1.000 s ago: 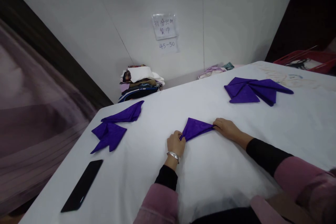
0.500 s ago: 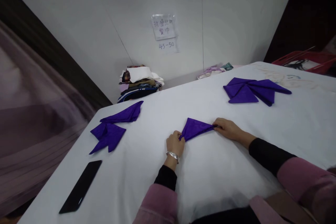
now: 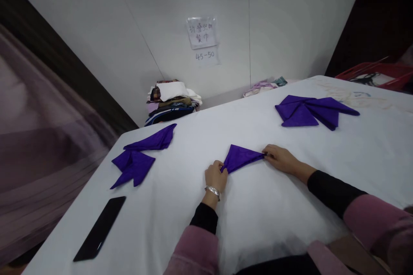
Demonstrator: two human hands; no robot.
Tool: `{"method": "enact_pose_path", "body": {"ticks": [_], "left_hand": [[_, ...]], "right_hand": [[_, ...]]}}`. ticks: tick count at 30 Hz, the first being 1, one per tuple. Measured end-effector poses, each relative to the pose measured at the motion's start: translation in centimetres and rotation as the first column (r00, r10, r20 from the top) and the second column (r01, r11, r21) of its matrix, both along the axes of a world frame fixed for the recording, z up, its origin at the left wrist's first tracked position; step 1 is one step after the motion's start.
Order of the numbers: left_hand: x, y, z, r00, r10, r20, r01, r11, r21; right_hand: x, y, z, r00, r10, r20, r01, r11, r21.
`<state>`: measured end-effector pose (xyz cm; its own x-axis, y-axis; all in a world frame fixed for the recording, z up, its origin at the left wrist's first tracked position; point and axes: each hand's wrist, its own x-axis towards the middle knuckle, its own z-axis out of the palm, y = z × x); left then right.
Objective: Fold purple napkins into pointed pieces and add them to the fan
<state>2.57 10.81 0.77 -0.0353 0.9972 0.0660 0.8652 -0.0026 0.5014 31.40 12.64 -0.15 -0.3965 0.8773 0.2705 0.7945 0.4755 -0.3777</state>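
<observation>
left hand and right hand, grips pinched closed, held opposite ends of the purple napkin, seemingly soft, light and best grasped there

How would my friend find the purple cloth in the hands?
Look at the white table. Near its middle, one purple cloth lies between the left hand and the right hand. Only this one is held; the other purple cloths lie untouched.

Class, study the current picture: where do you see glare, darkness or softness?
Head view: the black slab glints near its lower end, the sign shines along its top; head view: upper right corner very dark; head view: curtain soft, held cloth fairly clear.
</observation>
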Motion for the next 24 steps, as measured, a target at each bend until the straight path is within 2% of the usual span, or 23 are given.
{"method": "enact_pose_path", "body": {"ticks": [5,8,17,24], "left_hand": [[0.0,0.0,0.0,1.0,-0.009,-0.012,0.009,1.0,-0.002],[0.0,0.0,0.1,1.0,-0.006,-0.008,0.006,1.0,-0.001],[0.1,-0.1,0.5,1.0,-0.008,-0.014,0.007,1.0,-0.03],[0.0,0.0,0.3,1.0,-0.002,-0.005,0.002,1.0,-0.02]], "right_hand": [[-0.6,-0.1,0.3,0.995,0.088,-0.052,-0.081,0.99,0.116],[-1.3,0.3,0.0,0.992,0.112,-0.05,-0.105,0.986,0.132],[-2.1,1.1,-0.6,1.0,0.027,0.008,-0.027,0.997,0.07],[-2.2,1.0,-0.7,0.994,0.018,0.106,-0.03,0.993,0.117]]}}
